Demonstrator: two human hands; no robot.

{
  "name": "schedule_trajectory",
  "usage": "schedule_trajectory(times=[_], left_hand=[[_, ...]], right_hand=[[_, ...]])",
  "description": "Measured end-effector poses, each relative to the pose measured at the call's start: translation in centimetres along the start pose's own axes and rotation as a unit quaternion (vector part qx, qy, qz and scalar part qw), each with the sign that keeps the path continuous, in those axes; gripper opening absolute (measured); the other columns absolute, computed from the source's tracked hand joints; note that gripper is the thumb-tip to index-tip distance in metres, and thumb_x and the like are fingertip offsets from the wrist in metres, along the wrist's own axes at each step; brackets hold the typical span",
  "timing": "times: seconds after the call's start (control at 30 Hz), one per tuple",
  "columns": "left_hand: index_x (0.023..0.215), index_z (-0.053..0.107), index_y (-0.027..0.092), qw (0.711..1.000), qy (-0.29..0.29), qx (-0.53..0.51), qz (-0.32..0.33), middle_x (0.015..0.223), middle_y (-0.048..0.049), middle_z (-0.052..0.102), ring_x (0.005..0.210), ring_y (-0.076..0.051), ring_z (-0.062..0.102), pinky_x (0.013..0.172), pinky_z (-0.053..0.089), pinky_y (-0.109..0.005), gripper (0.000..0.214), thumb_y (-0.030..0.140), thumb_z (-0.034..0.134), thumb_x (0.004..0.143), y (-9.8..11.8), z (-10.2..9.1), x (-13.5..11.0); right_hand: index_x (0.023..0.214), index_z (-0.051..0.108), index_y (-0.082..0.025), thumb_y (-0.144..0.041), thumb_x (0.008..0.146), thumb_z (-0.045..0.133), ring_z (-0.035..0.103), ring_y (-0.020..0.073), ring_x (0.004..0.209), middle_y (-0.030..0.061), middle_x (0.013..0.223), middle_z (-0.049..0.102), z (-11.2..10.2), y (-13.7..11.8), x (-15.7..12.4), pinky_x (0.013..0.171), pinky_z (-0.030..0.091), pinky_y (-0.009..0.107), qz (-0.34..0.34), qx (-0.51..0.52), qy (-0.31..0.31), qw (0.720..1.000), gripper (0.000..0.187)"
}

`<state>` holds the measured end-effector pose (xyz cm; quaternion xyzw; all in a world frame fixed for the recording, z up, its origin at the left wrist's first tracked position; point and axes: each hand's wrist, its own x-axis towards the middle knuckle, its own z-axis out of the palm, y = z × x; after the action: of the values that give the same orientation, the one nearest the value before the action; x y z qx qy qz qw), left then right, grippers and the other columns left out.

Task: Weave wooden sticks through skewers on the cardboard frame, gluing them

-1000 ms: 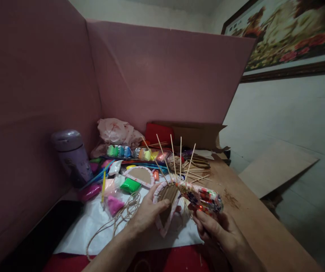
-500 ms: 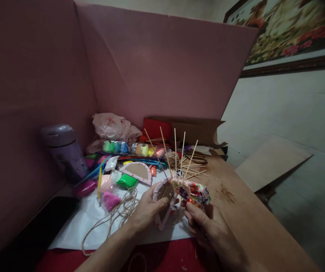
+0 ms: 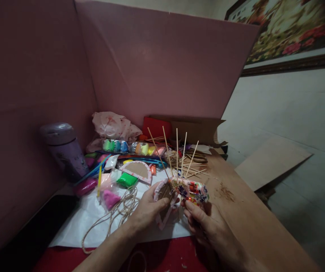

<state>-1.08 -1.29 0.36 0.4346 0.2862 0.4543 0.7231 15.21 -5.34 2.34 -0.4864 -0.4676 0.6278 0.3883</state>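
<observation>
My left hand [image 3: 147,209] grips a cardboard piece edged in pink paper [image 3: 164,202], thumb pressed on its brown face. Several thin wooden skewers [image 3: 176,153] stand up out of its top edge in a fan. My right hand [image 3: 205,224] is closed on a flower-patterned glue gun [image 3: 192,190] with a small red light, its end held against the top of the cardboard piece. Both hands are low in the middle of the view, above a white sheet [image 3: 94,223].
A purple flask [image 3: 63,149] stands at the left by the pink screen [image 3: 157,68]. Behind the hands lie coloured clay packets [image 3: 127,179], a second half-round cardboard piece [image 3: 138,170], jute twine [image 3: 117,211], loose skewers [image 3: 195,168], a red box [image 3: 157,128] and a cardboard box [image 3: 196,130].
The glue gun has swung from lying out to the right to a position close against the cardboard piece. My right hand moved left and up with it. The view shifted a little.
</observation>
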Motion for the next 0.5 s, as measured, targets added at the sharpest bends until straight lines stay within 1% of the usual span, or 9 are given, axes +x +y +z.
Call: schedule_trajectory(times=[0.17,0.33,0.5], left_hand=[[0.115,0.053,0.017,1.0,-0.008,0.003,0.003,0.103,-0.0094,0.062,0.087,-0.021,0.059,0.076,0.047,-0.033,0.045,0.022,0.065,0.072,-0.09,-0.01,0.04],[0.116,0.052,0.018,1.0,-0.001,0.009,0.0,0.098,-0.0079,0.063,0.078,-0.018,0.06,0.074,0.047,-0.034,0.045,0.023,0.064,0.072,-0.15,-0.02,0.09],[0.113,0.055,0.018,1.0,0.001,-0.007,0.0,0.101,-0.0083,0.062,0.08,-0.019,0.06,0.075,0.046,-0.033,0.046,0.024,0.068,0.069,-0.08,0.03,0.08]], right_hand=[[0.066,0.038,-0.019,-0.058,0.077,0.051,0.023,0.0035,0.039,-0.0078,0.049,0.032,0.0,-0.04,-0.08,0.036,0.014,0.019,0.012,0.001,0.008,1.0,0.042],[0.066,0.04,-0.019,-0.057,0.078,0.051,0.024,0.0034,0.04,-0.0074,0.05,0.035,0.02,-0.02,-0.19,0.037,0.015,0.018,0.018,0.0,0.019,1.0,0.042],[0.065,0.041,-0.018,-0.058,0.076,0.052,0.024,0.003,0.039,-0.0072,0.049,0.036,0.14,-0.19,-0.12,0.036,0.014,0.018,0.026,0.0,0.026,0.999,0.042]])
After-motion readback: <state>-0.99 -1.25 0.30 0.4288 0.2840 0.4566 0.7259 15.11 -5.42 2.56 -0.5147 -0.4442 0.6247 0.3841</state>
